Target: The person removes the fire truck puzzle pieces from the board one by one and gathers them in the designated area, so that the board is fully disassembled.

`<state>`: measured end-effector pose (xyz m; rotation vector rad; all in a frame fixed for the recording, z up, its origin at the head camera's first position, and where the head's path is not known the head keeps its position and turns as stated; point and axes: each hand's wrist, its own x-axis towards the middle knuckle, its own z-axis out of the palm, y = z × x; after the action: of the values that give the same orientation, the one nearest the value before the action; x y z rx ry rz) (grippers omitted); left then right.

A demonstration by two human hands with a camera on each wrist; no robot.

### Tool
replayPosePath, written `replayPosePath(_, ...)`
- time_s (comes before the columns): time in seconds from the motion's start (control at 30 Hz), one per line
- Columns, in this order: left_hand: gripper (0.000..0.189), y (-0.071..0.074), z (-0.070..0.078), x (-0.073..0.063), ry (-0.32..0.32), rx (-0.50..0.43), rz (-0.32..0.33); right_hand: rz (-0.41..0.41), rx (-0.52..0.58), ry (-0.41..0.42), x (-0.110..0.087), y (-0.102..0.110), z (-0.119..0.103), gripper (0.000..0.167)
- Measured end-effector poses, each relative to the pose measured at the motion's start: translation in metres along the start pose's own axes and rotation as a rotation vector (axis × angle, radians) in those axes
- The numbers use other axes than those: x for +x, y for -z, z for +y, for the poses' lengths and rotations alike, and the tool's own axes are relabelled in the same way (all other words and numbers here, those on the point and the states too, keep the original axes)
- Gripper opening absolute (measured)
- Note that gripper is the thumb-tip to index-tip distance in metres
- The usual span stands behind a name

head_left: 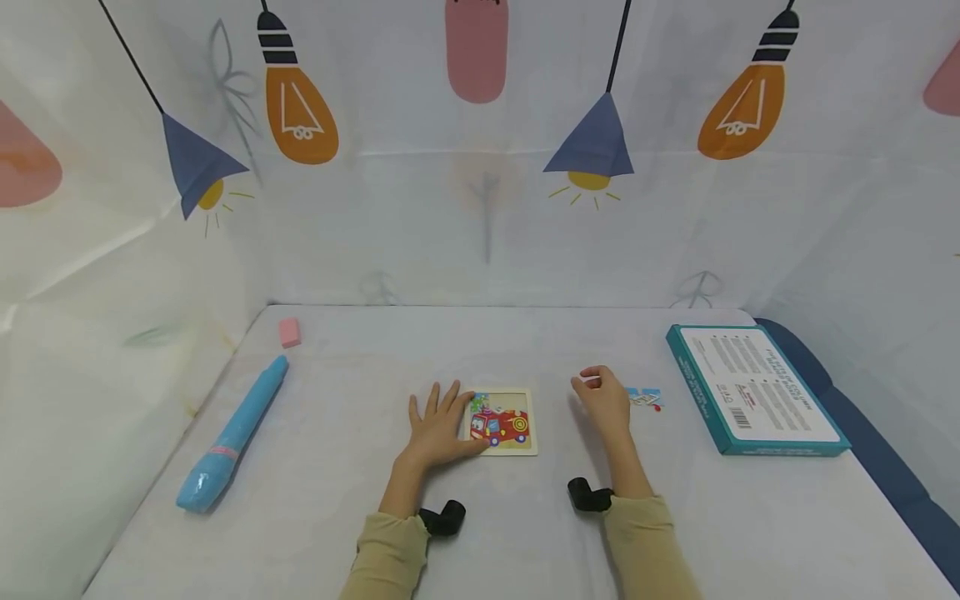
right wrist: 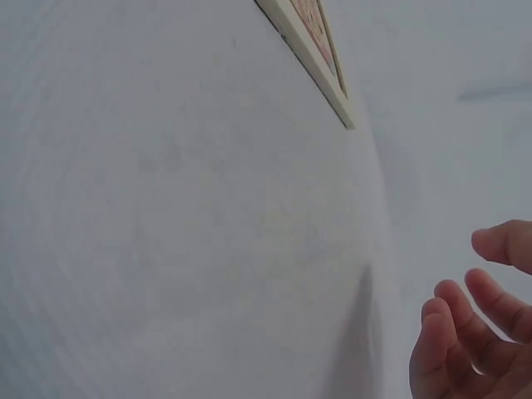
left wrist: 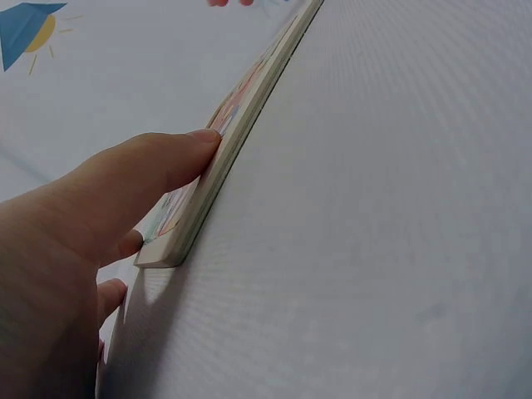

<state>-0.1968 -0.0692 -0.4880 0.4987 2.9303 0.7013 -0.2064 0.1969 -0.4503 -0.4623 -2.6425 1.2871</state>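
A small framed jigsaw puzzle with a red fire truck picture lies on the table in the head view. Its upper right part shows plain yellowish backing. My left hand rests at its left side, fingers spread and mostly straight. In the left wrist view the thumb lies on the puzzle's near rim. To the puzzle's right, my right hand is raised over the table, fingers loosely bent and holding nothing. Just beyond that hand lie blue puzzle pieces with a bit of red, partly hidden by it.
A teal and white box lies at the right, near a dark blue seat. On the left are a long light blue wrapped object and a small pink block. A white curtain printed with lamps hangs behind the table.
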Motion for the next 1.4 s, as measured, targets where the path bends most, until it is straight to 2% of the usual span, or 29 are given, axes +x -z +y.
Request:
replayPosePath(0.13, 0.086, -0.002, -0.001, 0.001, 0.006, 0.001, -0.001, -0.012, 0.002, 0.004, 0.0, -0.01, -0.002, 0.027)
replayPosePath(0.37, 0.088, -0.002, -0.001, 0.001, 0.013, 0.002, -0.006, -0.074, 0.008, -0.071, -0.005, -0.026, -0.012, 0.027)
replayPosePath(0.53, 0.088, 0.001, 0.001, 0.0, 0.01, 0.002, -0.007, -0.105, 0.016, -0.064, -0.01, -0.036, -0.019, 0.027)
replayPosePath(0.77, 0.09, 0.001, 0.001, 0.0, 0.018, 0.014, -0.007, -0.154, 0.023, 0.002, -0.022, -0.05, -0.031, 0.025)
replayPosePath(0.87, 0.092, 0.001, 0.001, 0.001, 0.022, 0.011, -0.01, -0.225, -0.012, 0.063, -0.026, -0.057, -0.036, 0.023)
replayPosePath(1.0, 0.094, 0.003, 0.002, 0.001, 0.017, 0.004, -0.009, -0.299, -0.111, 0.186, -0.029, -0.068, -0.044, 0.02)
replayPosePath(1.1, 0.094, 0.004, 0.002, 0.0, 0.012, -0.002, -0.013, -0.303, -0.212, 0.238, -0.033, -0.076, -0.05, 0.019)
replayPosePath(1.2, 0.094, 0.005, 0.002, -0.001, 0.01, -0.003, -0.021, -0.29, -0.295, 0.255, -0.036, -0.082, -0.055, 0.018)
replayPosePath(1.4, 0.094, 0.005, 0.001, -0.001, 0.005, 0.006, -0.025, -0.252, -0.349, 0.28, -0.039, -0.091, -0.062, 0.02)
